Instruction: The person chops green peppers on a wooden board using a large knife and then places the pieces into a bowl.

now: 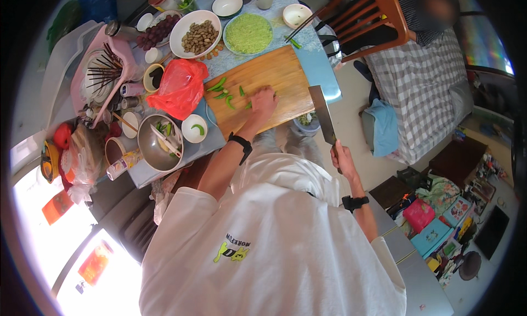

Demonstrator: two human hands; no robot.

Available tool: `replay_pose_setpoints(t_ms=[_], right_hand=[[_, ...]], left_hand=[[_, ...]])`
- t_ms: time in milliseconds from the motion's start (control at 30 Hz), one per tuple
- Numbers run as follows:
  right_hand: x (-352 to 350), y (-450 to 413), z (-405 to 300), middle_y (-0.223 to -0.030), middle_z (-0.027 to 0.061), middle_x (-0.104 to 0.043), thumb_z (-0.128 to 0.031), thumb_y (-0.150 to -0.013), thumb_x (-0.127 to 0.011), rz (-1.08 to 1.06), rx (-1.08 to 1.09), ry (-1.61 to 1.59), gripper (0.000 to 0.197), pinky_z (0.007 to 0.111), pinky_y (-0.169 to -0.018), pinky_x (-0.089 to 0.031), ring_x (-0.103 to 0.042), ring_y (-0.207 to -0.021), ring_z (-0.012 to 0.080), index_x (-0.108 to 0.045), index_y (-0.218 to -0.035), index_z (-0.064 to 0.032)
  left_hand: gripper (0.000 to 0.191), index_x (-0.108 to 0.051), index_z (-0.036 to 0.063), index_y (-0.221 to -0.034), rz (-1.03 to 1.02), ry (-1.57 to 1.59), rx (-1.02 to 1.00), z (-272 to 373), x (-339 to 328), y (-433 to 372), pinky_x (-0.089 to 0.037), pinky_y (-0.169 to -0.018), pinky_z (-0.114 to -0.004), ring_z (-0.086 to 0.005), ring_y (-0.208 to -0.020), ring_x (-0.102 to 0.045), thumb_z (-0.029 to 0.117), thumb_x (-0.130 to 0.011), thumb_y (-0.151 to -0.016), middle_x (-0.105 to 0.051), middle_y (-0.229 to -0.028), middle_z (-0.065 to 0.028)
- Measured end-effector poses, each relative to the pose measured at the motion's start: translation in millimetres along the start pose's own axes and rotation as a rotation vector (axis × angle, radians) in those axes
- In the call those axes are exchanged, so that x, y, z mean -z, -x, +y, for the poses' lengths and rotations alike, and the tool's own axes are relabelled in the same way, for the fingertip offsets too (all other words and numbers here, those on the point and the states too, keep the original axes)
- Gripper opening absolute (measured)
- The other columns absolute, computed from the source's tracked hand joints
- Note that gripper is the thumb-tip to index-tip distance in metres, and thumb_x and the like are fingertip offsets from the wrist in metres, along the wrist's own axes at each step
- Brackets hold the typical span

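Note:
A wooden cutting board (284, 71) lies at a slant across the table corner. My left hand (264, 100) rests on it with fingers curled down; a bit of green shows at the fingertips, and the hand hides what is under it. Several green chili peppers (229, 102) are scattered on the board left of that hand. My right hand (345, 161) grips the handle of a cleaver (323, 114), held off the board's right edge with the blade pointing away from me. Another green pepper (198, 129) sits in a small white bowl (190, 138).
Left of the board are a red plastic bag (179, 87) and a steel bowl (154, 161) containing peppers and a knife. Beyond stand a bowl of brown nuts or beans (177, 36) and a plate of green crumbs (249, 34). A bin (309, 128) is below the board; a person sits beyond a wooden chair (370, 19).

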State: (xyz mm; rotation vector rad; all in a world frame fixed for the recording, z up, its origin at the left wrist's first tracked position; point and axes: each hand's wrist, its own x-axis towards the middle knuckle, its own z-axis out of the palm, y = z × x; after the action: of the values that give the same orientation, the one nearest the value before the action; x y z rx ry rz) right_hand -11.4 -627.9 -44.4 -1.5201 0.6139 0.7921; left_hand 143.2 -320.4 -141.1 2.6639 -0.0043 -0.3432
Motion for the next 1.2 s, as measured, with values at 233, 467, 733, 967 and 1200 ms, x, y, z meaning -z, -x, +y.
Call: replay_pose_setpoints(t_ms=[233,467,733,967,1200], right_hand=[[11.9,7.5,11.0,-0.053,-0.0037,-0.034,-0.06,-0.101,-0.034,0.052,0.026,-0.085,0.061,0.023,-0.038,-0.023,-0.029,-0.041,0.0066,-0.043,-0.068,-0.0092],[22.7,8.7,17.5,-0.054,-0.0038,-0.033,-0.063,-0.099,-0.034,0.11,0.017,-0.131,0.062,0.023,-0.039,-0.023,-0.029,-0.042,0.007,-0.042,-0.068,-0.0097],[20.2,0.7,18.1,-0.053,-0.0041,-0.033,-0.063,-0.099,-0.034,0.062,0.024,-0.111,0.062,0.023,-0.039,-0.024,-0.03,-0.042,0.0072,-0.042,-0.069,-0.0097],[6.1,-14.0,14.0,-0.053,-0.0045,-0.033,-0.062,-0.1,-0.034,-0.014,0.031,-0.063,0.061,0.023,-0.037,-0.024,-0.031,-0.041,0.0059,-0.043,-0.069,-0.0103],[-8.8,-24.8,6.1,-0.051,-0.0045,-0.036,-0.058,-0.101,-0.037,-0.055,0.07,0.005,0.06,0.023,-0.035,-0.024,-0.032,-0.038,0.0054,-0.044,-0.066,-0.0101]], left_hand=[[0.029,-0.068,-0.0012,-0.082,-0.396,0.35,-0.028,42.7,-38.0,1.2,-0.05,-0.063,-0.046,-0.0348,-0.069,-0.066,0.028,-0.064,-0.084,-0.066,-0.072,-0.0203],[0.033,-0.068,-0.0005,-0.086,-0.361,0.419,-0.017,38.6,-38.9,21.8,-0.048,-0.059,-0.038,-0.0269,-0.066,-0.066,0.032,-0.063,-0.088,-0.067,-0.072,-0.0167],[0.032,-0.07,0.0052,-0.091,-0.117,0.362,0.252,-54.6,63.3,59.7,-0.053,-0.074,-0.044,-0.0354,-0.087,-0.069,0.034,-0.057,-0.086,-0.07,-0.09,-0.0191],[0.037,-0.069,0.0019,-0.093,0.184,0.227,0.531,-153.9,135.9,114.4,-0.052,-0.075,-0.046,-0.037,-0.086,-0.069,0.037,-0.058,-0.09,-0.071,-0.088,-0.0201],[0.032,-0.068,0.0013,-0.095,0.48,0.158,0.758,-252.1,143.8,168.7,-0.052,-0.077,-0.048,-0.0396,-0.088,-0.067,0.032,-0.061,-0.087,-0.07,-0.09,-0.0211]])
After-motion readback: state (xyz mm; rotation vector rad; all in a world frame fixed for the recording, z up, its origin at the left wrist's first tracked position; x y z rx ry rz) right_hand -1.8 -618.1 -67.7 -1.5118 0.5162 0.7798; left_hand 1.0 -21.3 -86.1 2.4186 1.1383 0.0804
